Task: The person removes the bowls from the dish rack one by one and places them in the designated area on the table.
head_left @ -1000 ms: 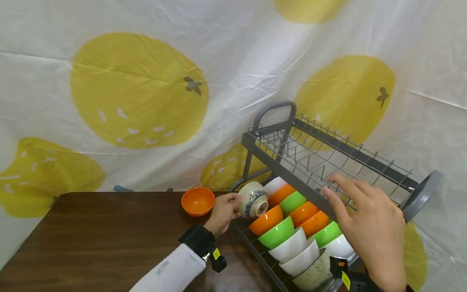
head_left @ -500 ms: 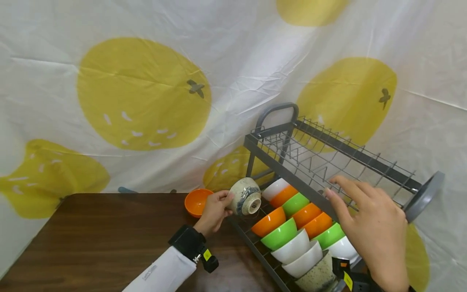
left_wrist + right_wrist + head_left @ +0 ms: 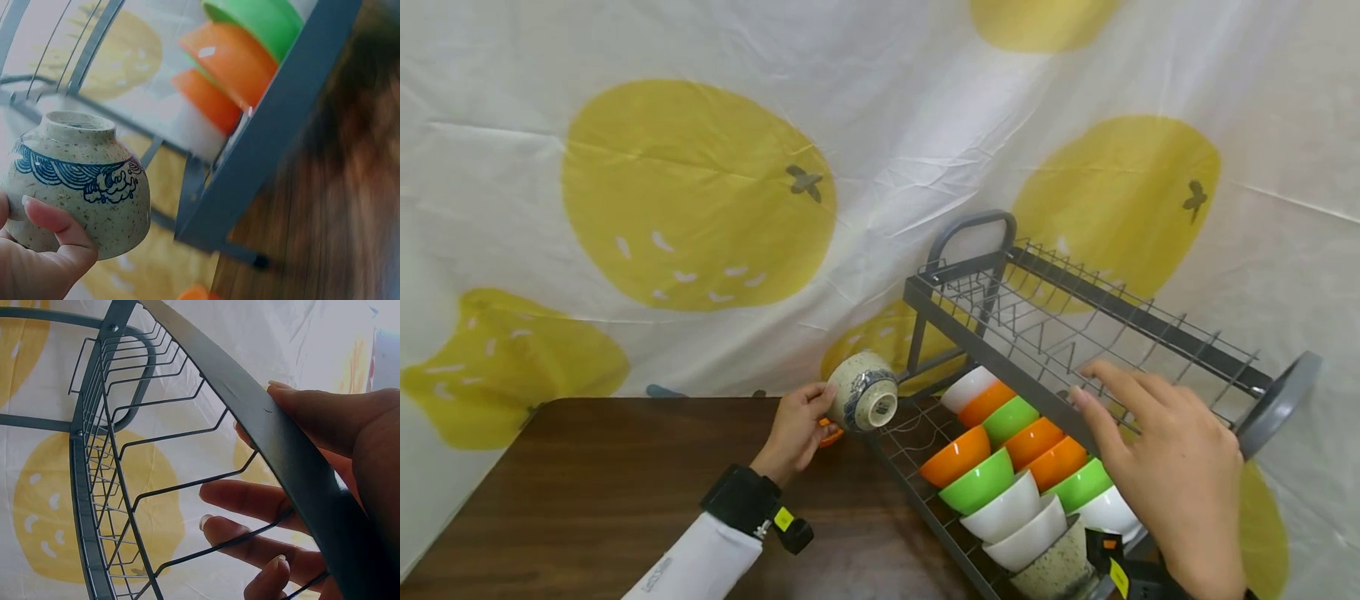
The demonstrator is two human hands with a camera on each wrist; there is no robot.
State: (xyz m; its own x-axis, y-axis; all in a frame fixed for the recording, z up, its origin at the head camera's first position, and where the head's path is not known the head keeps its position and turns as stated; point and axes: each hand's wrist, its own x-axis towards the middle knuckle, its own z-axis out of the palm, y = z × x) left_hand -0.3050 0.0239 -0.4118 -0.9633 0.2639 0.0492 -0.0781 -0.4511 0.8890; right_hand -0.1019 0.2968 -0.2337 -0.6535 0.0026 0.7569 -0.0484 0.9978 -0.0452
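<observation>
Speckled ceramic bowl (image 3: 865, 390), blue wave band: held in the left hand (image 3: 797, 429), thumb and fingers pinching its wall near the rim. Bowl tipped, foot ring right of the fingertips; located off the left end of the dish rack.

Orange bowl (image 3: 831, 435): on the dark wood tabletop (image 3: 587, 500), just behind the left fingers, mostly hidden by them.

Lower tier (image 3: 925, 518), to the right of the left fingertips: two rows of tilted bowls. Front row, outward from those fingers: orange (image 3: 955, 457), green, white, white, speckled (image 3: 1054, 562). Back row: white (image 3: 967, 386), orange, green, orange, orange, green, white.

Upper tier (image 3: 992, 360) overhangs the back row. Right hand (image 3: 1172, 467) at its front rail: thumb one side, fingers other side, fingers parted; pressure on rail cannot be told. White cloth (image 3: 925, 125) with yellow fruit print hangs beyond both hands' fingers.
</observation>
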